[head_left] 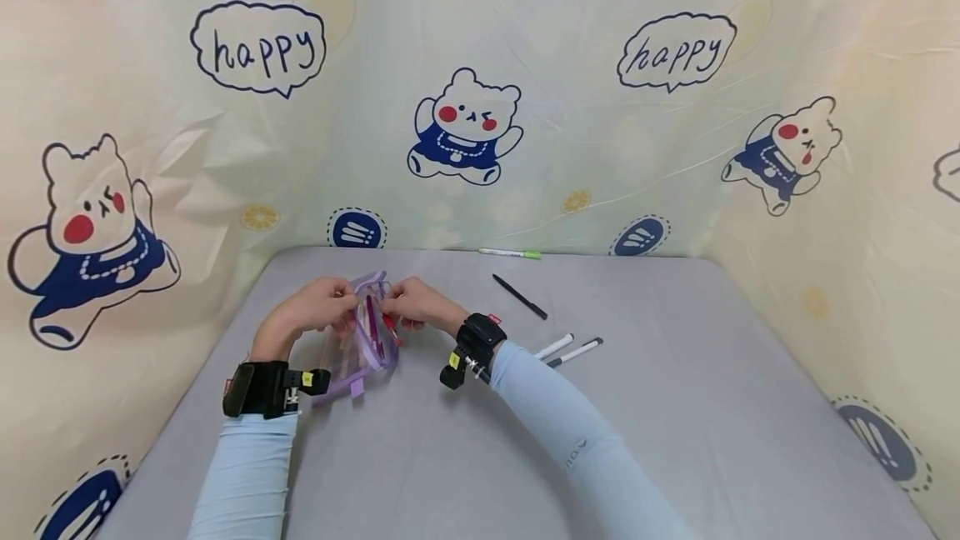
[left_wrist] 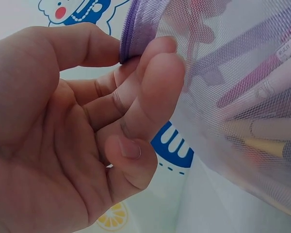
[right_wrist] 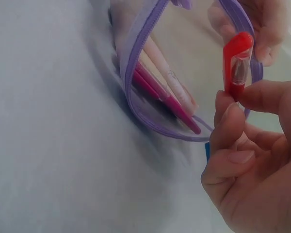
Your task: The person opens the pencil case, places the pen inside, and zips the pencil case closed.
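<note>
My left hand (head_left: pixel 321 305) pinches the purple zipper edge (left_wrist: pixel 138 34) of a see-through mesh pencil case (head_left: pixel 345 359) between thumb and fingers. The case's mouth gapes toward my right hand (head_left: pixel 422 303). Between the thumb and fingertips of that hand is a red pen (right_wrist: pixel 238 65), its capped end pointing up in the right wrist view and overlapping the case's opening. Several pens lie inside the case, among them a magenta pen (right_wrist: pixel 182 115) and a pale pink one (right_wrist: pixel 165 68). Through the mesh in the left wrist view, pens fan out beside my fingers.
On the grey table (head_left: pixel 465 457), a black pen (head_left: pixel 520 297) lies right of my hands. Two white pens, one with a dark cap (head_left: pixel 576 352), lie near my right wrist. A white-and-green marker (head_left: pixel 510 253) rests at the back edge, by the patterned curtain (head_left: pixel 562 215).
</note>
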The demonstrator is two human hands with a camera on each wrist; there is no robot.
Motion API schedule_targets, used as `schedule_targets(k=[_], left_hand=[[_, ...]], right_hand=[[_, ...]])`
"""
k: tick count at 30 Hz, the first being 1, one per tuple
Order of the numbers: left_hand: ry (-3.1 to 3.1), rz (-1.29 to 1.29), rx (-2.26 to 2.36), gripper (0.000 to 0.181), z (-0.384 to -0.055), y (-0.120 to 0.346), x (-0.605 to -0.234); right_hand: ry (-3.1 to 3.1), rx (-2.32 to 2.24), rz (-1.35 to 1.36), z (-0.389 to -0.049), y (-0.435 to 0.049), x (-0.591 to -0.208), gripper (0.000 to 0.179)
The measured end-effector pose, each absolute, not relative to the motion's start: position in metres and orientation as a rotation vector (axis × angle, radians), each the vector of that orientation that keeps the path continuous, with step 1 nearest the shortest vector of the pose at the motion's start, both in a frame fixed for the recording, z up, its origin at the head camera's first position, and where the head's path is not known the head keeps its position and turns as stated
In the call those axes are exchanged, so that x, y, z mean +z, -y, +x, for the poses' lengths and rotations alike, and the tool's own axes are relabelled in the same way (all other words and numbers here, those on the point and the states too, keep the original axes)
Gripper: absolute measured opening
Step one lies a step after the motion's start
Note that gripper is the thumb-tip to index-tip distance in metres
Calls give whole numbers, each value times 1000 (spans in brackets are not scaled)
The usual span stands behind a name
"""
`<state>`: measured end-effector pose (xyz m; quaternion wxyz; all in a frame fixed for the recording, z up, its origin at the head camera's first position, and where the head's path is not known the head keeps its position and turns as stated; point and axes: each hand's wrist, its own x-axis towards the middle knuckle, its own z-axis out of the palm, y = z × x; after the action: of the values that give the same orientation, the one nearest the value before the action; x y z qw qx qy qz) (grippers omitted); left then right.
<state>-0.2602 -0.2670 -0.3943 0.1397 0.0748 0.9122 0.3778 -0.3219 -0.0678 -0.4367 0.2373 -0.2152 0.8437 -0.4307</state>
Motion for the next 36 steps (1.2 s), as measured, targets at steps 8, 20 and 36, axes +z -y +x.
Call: schedule_targets(k=[8,20,36], left_hand=[[-2639,228,1090,24,-262,266,-392],[-2649,226,1101,20,-261,265,-392],[-2624,200,1096,23,-258,268,-391]], right_hand=[[-2357,-1205,-584,-320,77,-437,23],[-2316,-1243,-668,-310,89,-430,25],[-2313,-1253,-636,-312,82,-431,24]])
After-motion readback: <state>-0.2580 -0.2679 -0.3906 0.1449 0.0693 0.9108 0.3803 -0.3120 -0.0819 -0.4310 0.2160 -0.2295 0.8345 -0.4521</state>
